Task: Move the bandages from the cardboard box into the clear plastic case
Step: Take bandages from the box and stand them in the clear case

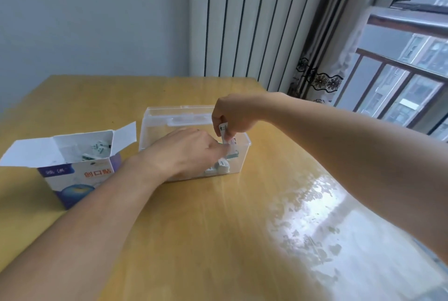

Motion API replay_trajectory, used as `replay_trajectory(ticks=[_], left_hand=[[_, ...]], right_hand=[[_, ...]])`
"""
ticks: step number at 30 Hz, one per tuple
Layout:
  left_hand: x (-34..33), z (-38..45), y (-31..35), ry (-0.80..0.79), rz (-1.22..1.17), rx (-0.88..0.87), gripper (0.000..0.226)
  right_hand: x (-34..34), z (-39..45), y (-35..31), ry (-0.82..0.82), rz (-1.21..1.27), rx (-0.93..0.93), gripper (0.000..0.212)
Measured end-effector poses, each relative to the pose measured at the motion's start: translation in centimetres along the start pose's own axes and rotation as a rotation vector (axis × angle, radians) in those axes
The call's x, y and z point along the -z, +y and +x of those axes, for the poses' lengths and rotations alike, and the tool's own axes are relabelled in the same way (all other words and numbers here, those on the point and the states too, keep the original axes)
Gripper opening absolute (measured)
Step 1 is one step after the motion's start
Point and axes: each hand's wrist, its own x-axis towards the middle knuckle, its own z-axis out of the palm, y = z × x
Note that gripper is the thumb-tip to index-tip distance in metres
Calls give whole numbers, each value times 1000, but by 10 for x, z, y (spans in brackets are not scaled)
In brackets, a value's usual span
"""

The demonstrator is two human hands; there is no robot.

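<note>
Two bare arms over a yellow wooden desk (169, 240). Clear plastic case (242, 153) near the middle of the desk, lid tipped open toward the far edge. Right hand (234, 114) above the case, fingers curled, pinching a small white bandage (224, 132) that hangs down into the case. Left hand (186, 150) reaching into the case from the near side, fingertips down among the bandages; hard to tell if pinching one or just touching. A few more bandages (221, 166) lying at the bottom of the case, by its near right corner. Cardboard box (77, 170) just beside the case, toward the left edge of the desk, flaps open, some bandages still inside. Window (400, 87) and curtain (322, 58) past the far right corner.
</note>
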Motion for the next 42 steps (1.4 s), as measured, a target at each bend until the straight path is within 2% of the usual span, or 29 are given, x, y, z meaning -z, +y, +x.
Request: replay_trajectory(ticks=[2,5,13,21,31,42], left_hand=[[-1,-1,1,-16,41,-5,57],[-1,-2,2,-47,112,-19,31],[-6,3,-1,-49,187,21,57],[-7,5,-2,-52,205,10,60],[-5,7,-1,-77,202,17,59],[-6,5,-2,-70,191,14,56]], right_hand=[[-2,0,-1,-12,-16,2,22],[-3,0,-2,-29,-54,5,20],[-2,1,0,-38,-59,-4,20],[-6,8,-2,-63,-150,10,21],[-18,6,0,42,-189,1,35],[-12,6,-10,-141,-296,59,38]])
